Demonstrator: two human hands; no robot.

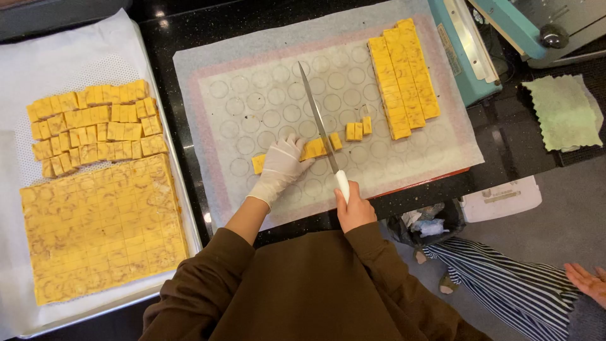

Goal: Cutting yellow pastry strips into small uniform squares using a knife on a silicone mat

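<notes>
My left hand (281, 165), in a white glove, presses down on a yellow strip of marbled sweet (315, 149) lying on a circle-printed baking mat (265, 95). My bare right hand (353, 208) grips the white handle of a long thin knife (319, 126), whose blade crosses the strip's right end. Three small cut yellow pieces (357, 129) lie just right of the blade. Several uncut long strips (404, 76) lie side by side at the mat's far right.
A parchment-lined tray (63, 57) on the left holds rows of cut yellow cubes (95, 129) and a scored slab (101, 230). A teal machine (499, 38) and green cloth (562, 110) sit at right. Another person's striped leg (505, 284) and hand (587, 281) are lower right.
</notes>
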